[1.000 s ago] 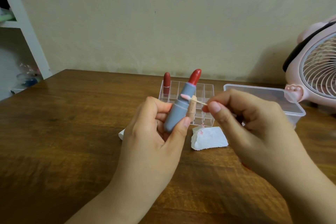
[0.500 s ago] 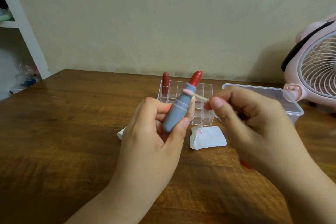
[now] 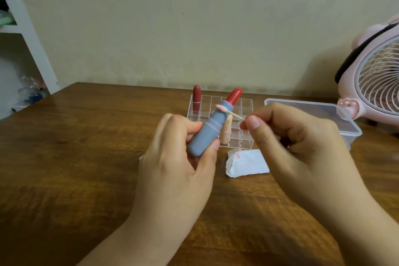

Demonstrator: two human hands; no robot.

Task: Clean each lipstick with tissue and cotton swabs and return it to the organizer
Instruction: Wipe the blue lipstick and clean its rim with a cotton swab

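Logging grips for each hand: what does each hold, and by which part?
Left hand grips the lipstick by its grey lower barrel. Right hand pinches the cotton swab at its bare stick end.

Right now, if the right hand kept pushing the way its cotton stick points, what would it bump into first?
The right hand aims the cotton swab leftward, tip already at the collar of the gray lipstick in the left hand. It would meet that lipstick first.

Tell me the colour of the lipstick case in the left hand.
Blue-grey case, with a red bullet wound out; clearest in the head view.
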